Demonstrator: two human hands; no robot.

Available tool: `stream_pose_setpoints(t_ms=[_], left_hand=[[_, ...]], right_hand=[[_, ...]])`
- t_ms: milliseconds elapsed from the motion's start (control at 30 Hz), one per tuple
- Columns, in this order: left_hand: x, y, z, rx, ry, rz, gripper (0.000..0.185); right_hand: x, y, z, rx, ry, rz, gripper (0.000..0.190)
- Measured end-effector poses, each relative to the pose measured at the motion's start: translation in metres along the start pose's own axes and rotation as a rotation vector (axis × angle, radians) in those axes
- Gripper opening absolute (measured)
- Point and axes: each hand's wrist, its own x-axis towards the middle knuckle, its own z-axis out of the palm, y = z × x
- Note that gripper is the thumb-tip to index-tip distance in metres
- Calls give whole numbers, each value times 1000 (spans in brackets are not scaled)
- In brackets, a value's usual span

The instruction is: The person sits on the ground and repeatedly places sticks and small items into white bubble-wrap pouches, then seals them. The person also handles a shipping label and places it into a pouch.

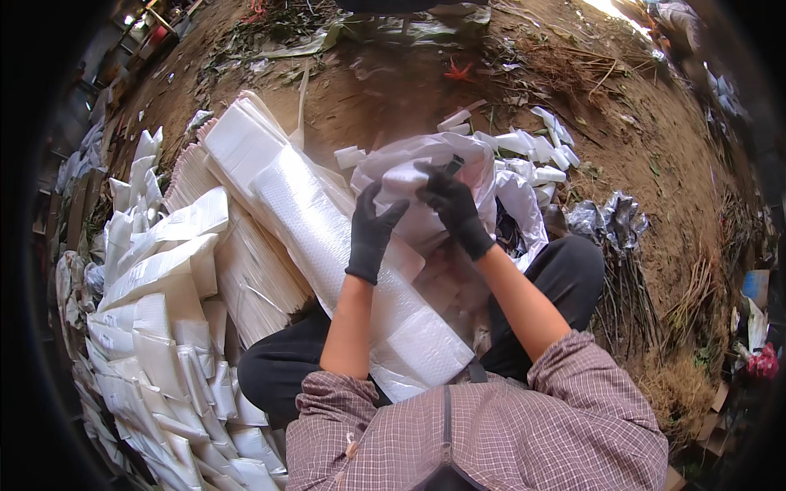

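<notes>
My right hand (453,205), in a dark knit glove, holds the end of a small white roll (402,177) between its fingers; motion blurs it. To its left is my left hand (372,230), gloved alike, with thumb and fingers apart and nothing between them. Both are over an opened white plastic bag (424,146), whose contents are hard to make out. A small dark object (454,164) shows beside the right fingers. Across my left leg lies a long stack of white bubble-wrap sleeves (301,190), passing beneath my left forearm.
Several white rolled pieces (534,147) lie beyond the bag. Bundled thin stems with silvery wrapped tops (614,221) lie right of my knee. At left are a thick stack of pale sheets (245,270) and a heap of folded white packets (153,325). Plant debris (559,67) litters the dirt floor.
</notes>
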Motion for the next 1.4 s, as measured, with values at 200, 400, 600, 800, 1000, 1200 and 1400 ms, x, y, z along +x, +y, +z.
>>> stream_pose_setpoints(t_ms=[200,400,600,800,1000,1200,1400], left_hand=[[-12,27,26,-214,-433,-39,15],[-27,15,26,154,-500,311,24],[-76,28,-12,889,-106,8,81],[-220,-56,-45,272,205,-572,82],[-208,0,-52,-428,100,-562,30],[-243,10,-53,-86,63,-378,25],[-223,86,-154,368,336,-200,28]], right_hand=[[-45,-48,-44,-918,133,-430,31],[-42,-56,-85,-745,121,-451,12],[-61,-152,-104,-750,777,-372,10],[-85,-104,3,-763,339,-694,11],[-89,23,94,-766,-345,-783,21],[-85,-36,131,-747,-428,-766,52],[-131,-120,161,-574,-932,-1042,47]])
